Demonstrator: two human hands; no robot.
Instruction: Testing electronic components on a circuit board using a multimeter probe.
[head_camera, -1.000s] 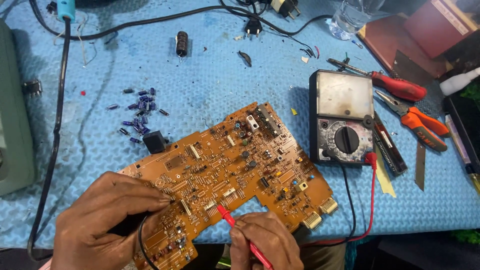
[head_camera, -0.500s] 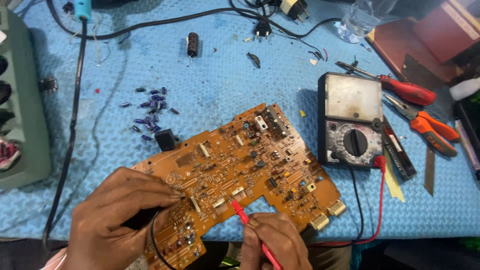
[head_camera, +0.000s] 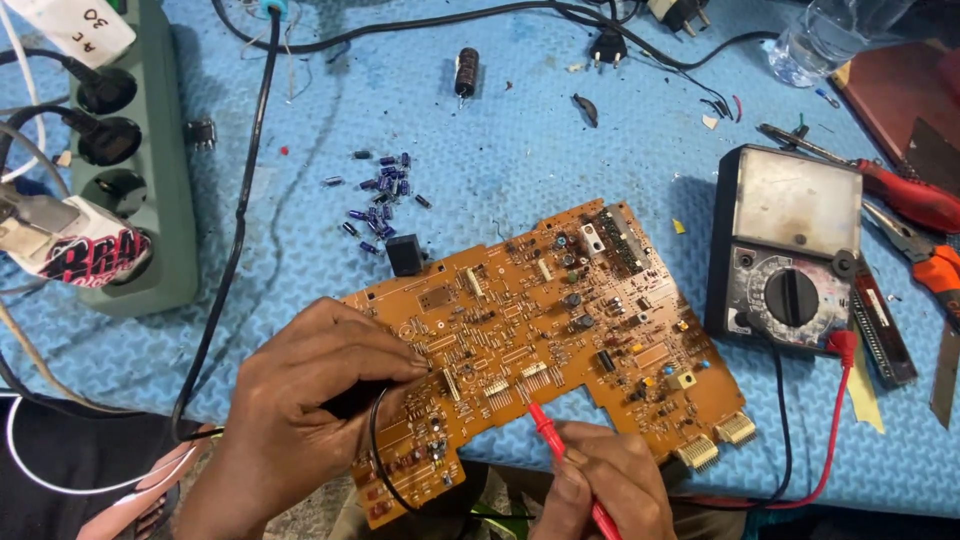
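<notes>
An orange circuit board (head_camera: 560, 320) lies on the blue mat, covered in small components. My left hand (head_camera: 300, 410) grips a black probe whose tip touches the board near its lower left, with a black lead curling under the hand. My right hand (head_camera: 605, 485) holds a red probe (head_camera: 548, 425) with its tip on the board's lower middle edge. Red and black leads run to an analog multimeter (head_camera: 785, 255) to the right of the board.
A green power strip (head_camera: 140, 190) with several plugs stands at the left. Small blue capacitors (head_camera: 380, 200) lie scattered above the board, next to a black block (head_camera: 405, 255). Red-handled tools (head_camera: 915, 225) lie far right. A black cable (head_camera: 240, 230) crosses the mat.
The view has shifted, so the board sits further right and the power strip shows more. Both hands stay on the probes at the board.
</notes>
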